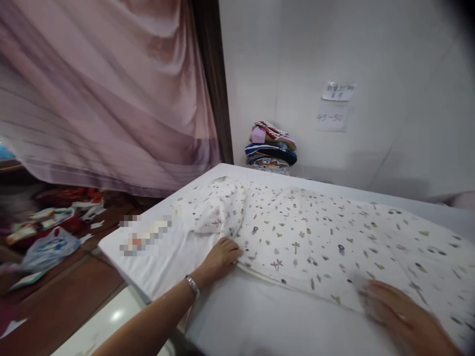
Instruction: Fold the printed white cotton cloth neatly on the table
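We see the printed cloth (285, 237) on the counter (245, 311), centre to right of the frame; our left hand (222, 253) curls at its edge, grip unclear; our right hand (399, 309), lower right, is too blurred to tell; uneven pulling could worsen the bunched folds (217, 215).

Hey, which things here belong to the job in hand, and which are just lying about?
In use, it seems:
left hand
right hand
patterned cloth
white table

Apparently just lying about:
folded fabric stack
plastic bag
paper scraps
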Demonstrator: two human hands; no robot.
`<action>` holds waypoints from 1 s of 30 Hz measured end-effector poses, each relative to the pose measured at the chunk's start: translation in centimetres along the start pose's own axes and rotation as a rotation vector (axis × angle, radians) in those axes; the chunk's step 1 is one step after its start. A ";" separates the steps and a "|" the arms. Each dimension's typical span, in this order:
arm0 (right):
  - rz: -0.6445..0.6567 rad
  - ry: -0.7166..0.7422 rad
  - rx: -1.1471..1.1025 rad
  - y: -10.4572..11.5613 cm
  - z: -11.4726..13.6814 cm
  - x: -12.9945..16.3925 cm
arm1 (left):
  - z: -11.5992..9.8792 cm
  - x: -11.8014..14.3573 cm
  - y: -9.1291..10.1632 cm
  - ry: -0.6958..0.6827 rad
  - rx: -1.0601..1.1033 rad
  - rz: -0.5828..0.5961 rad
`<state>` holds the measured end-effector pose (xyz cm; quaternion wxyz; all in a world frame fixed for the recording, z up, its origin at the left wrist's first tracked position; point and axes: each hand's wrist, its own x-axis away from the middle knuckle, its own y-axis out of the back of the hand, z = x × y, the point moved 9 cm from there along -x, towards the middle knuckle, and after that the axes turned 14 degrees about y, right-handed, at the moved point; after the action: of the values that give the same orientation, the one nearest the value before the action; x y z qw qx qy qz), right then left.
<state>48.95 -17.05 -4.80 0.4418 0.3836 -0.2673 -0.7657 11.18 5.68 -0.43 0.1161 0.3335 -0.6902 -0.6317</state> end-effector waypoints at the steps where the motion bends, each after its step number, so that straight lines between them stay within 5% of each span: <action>1: 0.062 0.107 -0.049 -2.5 3.4 -1.1 | 0.1 0.0 0.3 0.002 0.004 -0.027; 6: 0.301 0.447 -0.099 -12.0 19.8 -5.0 | -0.6 -0.3 1.3 0.069 0.066 -0.146; 10: 0.333 0.602 -0.030 -17.8 26.7 -8.0 | -0.8 -0.3 1.5 0.121 0.072 -0.140; 13: 0.332 0.645 0.047 -21.3 27.7 -9.1 | 1.5 1.1 1.9 0.188 0.080 -0.142; 15: 0.319 0.642 0.029 -22.6 27.2 -9.2 | 5.1 2.5 2.8 0.343 0.152 -0.218; 18: 0.253 0.597 -0.094 -22.9 25.9 -9.2 | 13.3 6.1 3.7 0.870 0.522 -0.409; 20: 0.214 0.571 -0.165 -22.9 25.3 -9.0 | 17.0 8.2 2.2 1.192 0.943 -0.473; 22: 0.195 0.579 -0.214 -23.0 25.2 -8.6 | 17.9 7.7 0.6 1.294 1.326 -0.449; 26: 0.206 0.621 -0.303 -23.2 25.4 -8.0 | 17.1 4.8 -1.0 1.283 1.864 -0.469; 30: 0.283 0.600 -0.348 -23.6 25.2 -7.9 | 17.5 4.4 -1.6 1.353 2.031 -0.657</action>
<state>19.59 2.75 -5.54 0.6604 0.4695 -0.0421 -0.5846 -1.78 16.98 -6.18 -0.0246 0.6831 -0.5509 0.4789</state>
